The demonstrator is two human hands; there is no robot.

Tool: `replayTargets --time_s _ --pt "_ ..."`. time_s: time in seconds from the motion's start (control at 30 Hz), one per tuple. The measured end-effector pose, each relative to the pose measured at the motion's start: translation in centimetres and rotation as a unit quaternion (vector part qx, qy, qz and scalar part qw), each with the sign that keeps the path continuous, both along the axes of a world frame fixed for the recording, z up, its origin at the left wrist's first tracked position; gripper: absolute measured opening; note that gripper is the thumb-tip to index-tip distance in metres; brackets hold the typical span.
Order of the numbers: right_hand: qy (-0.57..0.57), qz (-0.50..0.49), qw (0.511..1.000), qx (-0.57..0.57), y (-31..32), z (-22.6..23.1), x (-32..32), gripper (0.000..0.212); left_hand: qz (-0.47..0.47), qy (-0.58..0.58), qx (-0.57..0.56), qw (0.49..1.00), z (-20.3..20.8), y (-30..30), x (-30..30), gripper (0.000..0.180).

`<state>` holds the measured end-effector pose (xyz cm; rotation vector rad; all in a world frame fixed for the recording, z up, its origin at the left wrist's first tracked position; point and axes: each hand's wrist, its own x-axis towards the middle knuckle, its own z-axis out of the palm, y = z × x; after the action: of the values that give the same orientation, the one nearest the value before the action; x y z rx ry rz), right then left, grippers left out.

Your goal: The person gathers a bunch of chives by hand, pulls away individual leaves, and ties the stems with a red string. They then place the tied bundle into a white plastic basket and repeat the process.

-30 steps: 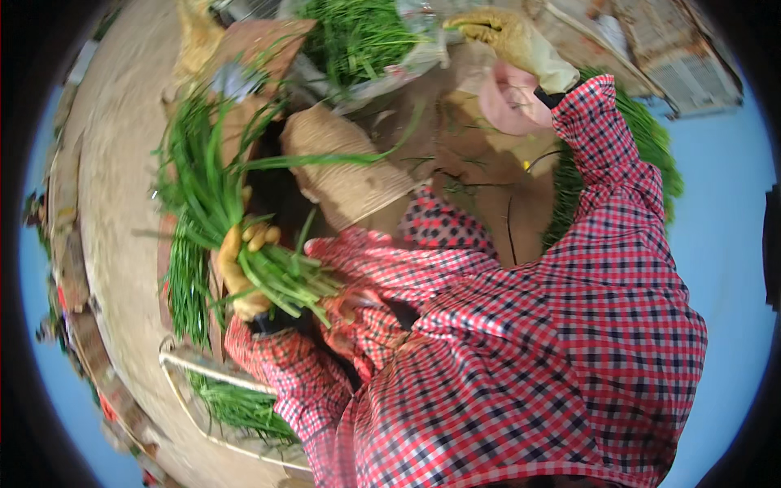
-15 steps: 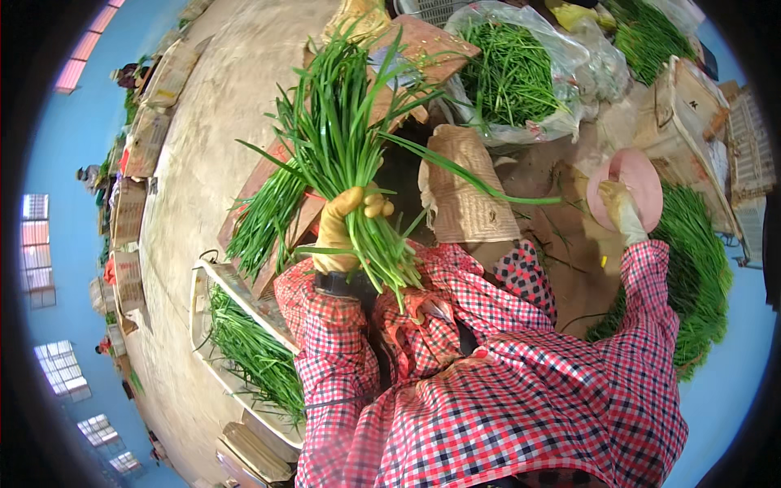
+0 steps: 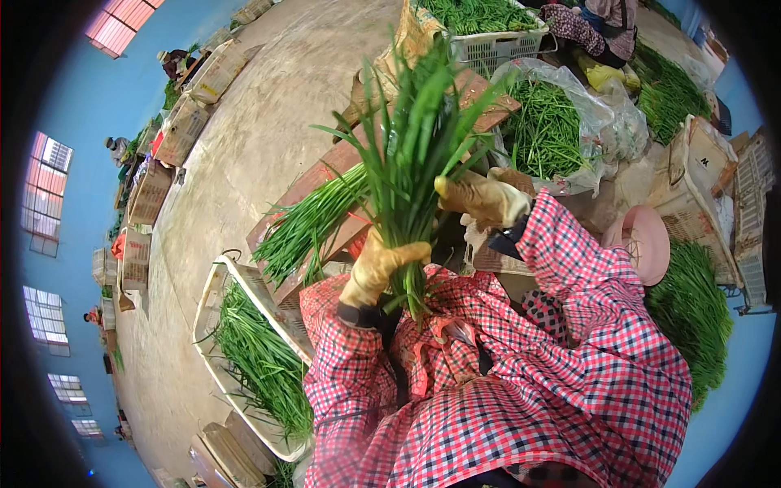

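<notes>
A bunch of long green chives point(image 3: 407, 154) stands upright before my lap, leaf tips away from me and slightly blurred. My left hand point(image 3: 376, 264), in a yellowish work glove, is closed round its lower stems. Close by the bunch's right side is my gloved right hand point(image 3: 484, 199), fingers stretched toward the leaves; whether it touches them is hard to see. More chives point(image 3: 313, 220) lie on a reddish board point(image 3: 297, 183) left of the bunch. A round pink plastic stool point(image 3: 639, 244) is beyond my right forearm.
A white crate point(image 3: 213, 305) of chives stands at my left, with a loose heap point(image 3: 691, 317) at my right. Ahead are a clear plastic bag point(image 3: 598, 122) of greens and another filled crate point(image 3: 496, 49). A person point(image 3: 610, 28) sits at the far right.
My right hand has let go of the pink stool and come left to the chives. My left hand still grips the bunch, now slightly farther right. The view has shifted.
</notes>
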<state>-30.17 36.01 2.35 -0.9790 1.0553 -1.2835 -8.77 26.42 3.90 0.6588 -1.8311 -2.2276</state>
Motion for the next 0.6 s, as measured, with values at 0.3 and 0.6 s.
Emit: replayTargets --time_s 0.3,0.6 --pt "-0.191 0.049 0.969 -0.150 -2.9 0.5 1.0 0.083 -0.022 0.012 0.025 0.999 -2.2 0.5 0.9 0.034" --pt "-0.009 -0.108 0.985 -0.134 -0.9 2.6 -0.2 0.081 0.000 -0.020 -0.045 0.999 -2.9 0.3 0.7 0.027"
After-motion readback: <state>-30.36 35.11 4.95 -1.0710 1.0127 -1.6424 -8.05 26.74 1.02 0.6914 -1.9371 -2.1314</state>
